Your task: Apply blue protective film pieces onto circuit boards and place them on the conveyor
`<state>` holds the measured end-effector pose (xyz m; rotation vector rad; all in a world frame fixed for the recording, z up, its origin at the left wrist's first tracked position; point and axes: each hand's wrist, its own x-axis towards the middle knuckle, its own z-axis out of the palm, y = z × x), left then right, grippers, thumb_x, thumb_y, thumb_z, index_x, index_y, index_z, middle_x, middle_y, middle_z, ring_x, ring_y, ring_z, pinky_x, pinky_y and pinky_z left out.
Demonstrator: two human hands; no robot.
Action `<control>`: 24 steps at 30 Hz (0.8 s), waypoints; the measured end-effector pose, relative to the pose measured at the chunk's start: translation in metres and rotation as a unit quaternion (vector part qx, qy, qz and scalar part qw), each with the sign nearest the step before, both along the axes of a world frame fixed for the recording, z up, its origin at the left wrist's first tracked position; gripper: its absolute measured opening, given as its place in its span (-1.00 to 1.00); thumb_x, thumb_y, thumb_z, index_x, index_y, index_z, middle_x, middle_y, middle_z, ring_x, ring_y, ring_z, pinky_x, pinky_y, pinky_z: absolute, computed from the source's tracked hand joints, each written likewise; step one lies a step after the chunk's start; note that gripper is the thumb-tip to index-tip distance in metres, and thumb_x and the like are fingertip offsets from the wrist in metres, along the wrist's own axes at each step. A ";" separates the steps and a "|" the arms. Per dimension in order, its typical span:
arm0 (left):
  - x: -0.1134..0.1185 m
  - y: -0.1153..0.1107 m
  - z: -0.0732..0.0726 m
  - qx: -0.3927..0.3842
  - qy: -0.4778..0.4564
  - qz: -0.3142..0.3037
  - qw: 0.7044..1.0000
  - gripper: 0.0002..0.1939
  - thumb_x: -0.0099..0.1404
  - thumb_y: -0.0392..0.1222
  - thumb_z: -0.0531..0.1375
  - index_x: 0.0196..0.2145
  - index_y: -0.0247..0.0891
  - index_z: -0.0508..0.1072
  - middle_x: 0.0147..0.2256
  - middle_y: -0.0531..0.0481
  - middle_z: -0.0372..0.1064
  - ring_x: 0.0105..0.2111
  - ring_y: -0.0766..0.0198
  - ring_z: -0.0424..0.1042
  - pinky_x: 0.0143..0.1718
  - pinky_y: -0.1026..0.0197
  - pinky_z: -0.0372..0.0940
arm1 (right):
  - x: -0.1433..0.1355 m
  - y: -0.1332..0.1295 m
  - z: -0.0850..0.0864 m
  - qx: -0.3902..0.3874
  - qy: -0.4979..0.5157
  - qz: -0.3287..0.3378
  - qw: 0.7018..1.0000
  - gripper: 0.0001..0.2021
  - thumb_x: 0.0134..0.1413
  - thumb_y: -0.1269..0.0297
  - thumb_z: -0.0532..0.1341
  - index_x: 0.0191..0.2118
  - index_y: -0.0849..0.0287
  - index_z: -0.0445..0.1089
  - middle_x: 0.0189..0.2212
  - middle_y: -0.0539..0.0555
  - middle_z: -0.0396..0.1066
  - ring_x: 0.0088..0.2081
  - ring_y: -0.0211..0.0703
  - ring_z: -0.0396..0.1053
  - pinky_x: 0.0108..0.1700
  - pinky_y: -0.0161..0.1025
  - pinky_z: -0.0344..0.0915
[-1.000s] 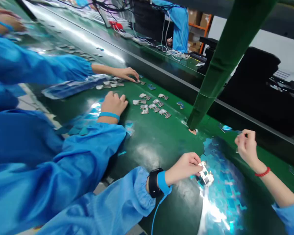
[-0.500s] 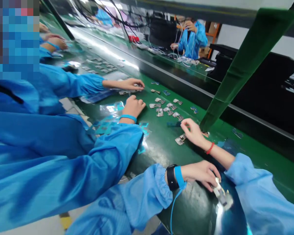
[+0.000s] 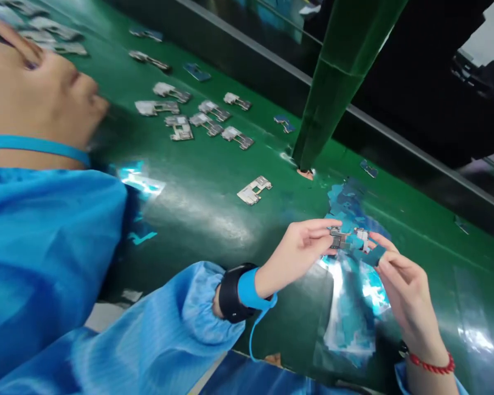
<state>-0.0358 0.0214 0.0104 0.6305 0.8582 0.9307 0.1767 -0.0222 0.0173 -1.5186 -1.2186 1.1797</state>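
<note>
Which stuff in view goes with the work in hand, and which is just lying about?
In the work, it seems:
board, in the left hand
teal film, pinched by the right hand
film pile, below both
probably the loose boards

Apparently just lying about:
tan scrap, at the post's foot
teal scrap, near the co-worker's sleeve

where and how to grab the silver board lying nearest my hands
Probably pinch the silver board by the edges of its broader left end, from above and the near side: it lies flat, has a gap near its middle, and the clustered boards sit beyond it.
</note>
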 end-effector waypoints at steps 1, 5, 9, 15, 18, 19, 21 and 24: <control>0.000 0.000 0.000 0.003 0.003 -0.009 1.000 -0.65 0.11 -0.35 0.21 -0.11 -0.35 0.53 -0.41 0.03 0.55 -0.39 0.31 0.51 -0.21 0.23 0.43 | -0.001 -0.001 -0.002 0.002 -0.006 0.006 1.000 -0.81 0.03 0.18 0.34 -0.50 0.12 0.45 0.05 0.20 0.38 0.20 0.19 0.18 0.08 0.06 0.24; -0.003 0.000 -0.003 0.029 0.005 -0.047 0.998 -0.58 0.05 -0.40 0.19 -0.09 -0.30 0.54 -0.30 -0.03 0.59 -0.29 0.20 0.54 -0.21 0.22 0.41 | 0.004 0.000 -0.004 0.011 -0.057 0.023 0.998 -0.82 0.03 0.18 0.34 -0.51 0.10 0.44 -0.20 0.19 0.48 0.13 0.18 0.26 0.00 0.03 0.28; -0.006 -0.002 -0.004 0.065 0.053 -0.067 0.994 -0.59 0.04 -0.36 0.18 -0.12 -0.25 0.58 -0.39 -0.01 0.58 -0.36 0.16 0.53 -0.29 0.16 0.39 | 0.007 0.000 -0.003 0.023 -0.089 0.034 0.995 -0.89 0.01 0.21 0.35 -0.46 0.08 0.49 -0.35 0.14 0.48 -0.05 0.12 0.38 -0.10 -0.05 0.32; -0.006 -0.002 0.000 0.064 0.079 -0.070 0.992 -0.63 0.05 -0.31 0.22 -0.15 -0.25 0.61 -0.54 0.03 0.51 -0.43 0.16 0.49 -0.32 0.13 0.42 | 0.001 -0.001 0.001 0.046 -0.122 0.038 0.991 -0.90 0.03 0.23 0.33 -0.46 0.07 0.50 -0.46 0.11 0.43 -0.12 0.09 0.41 -0.19 -0.12 0.35; -0.006 -0.003 0.001 0.040 0.069 -0.065 0.995 -0.64 0.05 -0.31 0.23 -0.15 -0.24 0.61 -0.57 0.07 0.48 -0.46 0.19 0.48 -0.27 0.09 0.46 | 0.001 -0.002 0.001 0.046 -0.125 0.043 0.990 -0.91 0.05 0.24 0.32 -0.45 0.05 0.50 -0.44 0.10 0.43 -0.14 0.05 0.41 -0.22 -0.15 0.34; -0.006 -0.004 0.001 0.034 0.069 -0.061 0.995 -0.64 0.04 -0.31 0.24 -0.17 -0.24 0.61 -0.57 0.07 0.48 -0.46 0.19 0.48 -0.26 0.07 0.46 | 0.001 -0.002 0.002 0.045 -0.125 0.044 0.990 -0.91 0.05 0.24 0.32 -0.45 0.05 0.50 -0.43 0.10 0.43 -0.15 0.04 0.40 -0.22 -0.15 0.33; -0.006 -0.005 0.002 0.028 0.075 -0.054 0.995 -0.65 0.02 -0.31 0.25 -0.19 -0.23 0.62 -0.55 0.05 0.49 -0.46 0.18 0.49 -0.26 0.06 0.47 | 0.001 -0.002 0.003 0.043 -0.125 0.044 0.990 -0.90 0.06 0.25 0.31 -0.45 0.05 0.49 -0.43 0.10 0.42 -0.15 0.04 0.40 -0.22 -0.14 0.32; -0.007 -0.005 0.003 0.035 0.088 -0.048 0.994 -0.67 0.03 -0.30 0.25 -0.20 -0.23 0.62 -0.55 0.05 0.50 -0.46 0.17 0.49 -0.25 0.05 0.47 | 0.000 -0.003 0.005 0.038 -0.126 0.042 0.990 -0.89 0.06 0.25 0.32 -0.47 0.06 0.48 -0.43 0.11 0.41 -0.19 0.04 0.40 -0.28 -0.16 0.31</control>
